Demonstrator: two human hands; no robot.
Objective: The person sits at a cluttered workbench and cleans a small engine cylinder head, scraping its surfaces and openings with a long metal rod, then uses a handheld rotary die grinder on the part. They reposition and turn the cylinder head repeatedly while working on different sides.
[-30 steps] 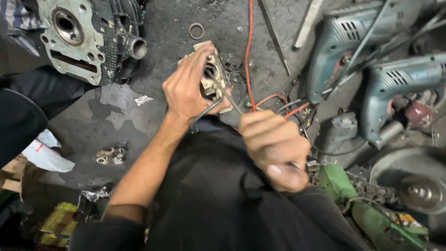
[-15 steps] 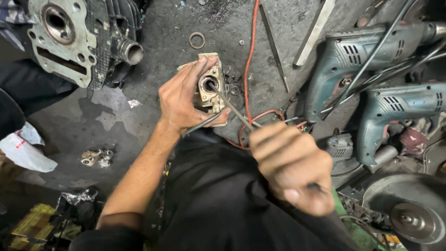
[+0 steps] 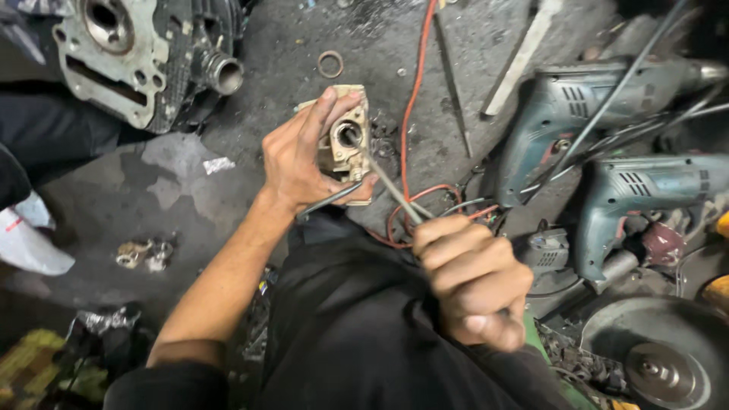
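Note:
My left hand [image 3: 300, 159] grips a small tan metal carburettor body [image 3: 346, 140], held above the dirty floor with its round bore facing me. A thin dark hose hangs from it under my palm. My right hand [image 3: 471, 277] is closed around the handle of a screwdriver [image 3: 391, 190]. Its thin shaft runs up and left, with the tip touching the carburettor body just below the bore. Both hands are over my dark-trousered lap.
An engine cylinder head [image 3: 144, 57] lies at top left, with a metal ring [image 3: 329, 64] near it. Two teal power drills [image 3: 585, 106] [image 3: 653, 197], an orange cable [image 3: 414, 91] and a grinder disc [image 3: 653, 364] crowd the right. Small metal parts [image 3: 143, 254] sit at left.
The carburettor body has turned in my left hand so its bore shows more fully. My right hand has shifted a little down and right with the screwdriver.

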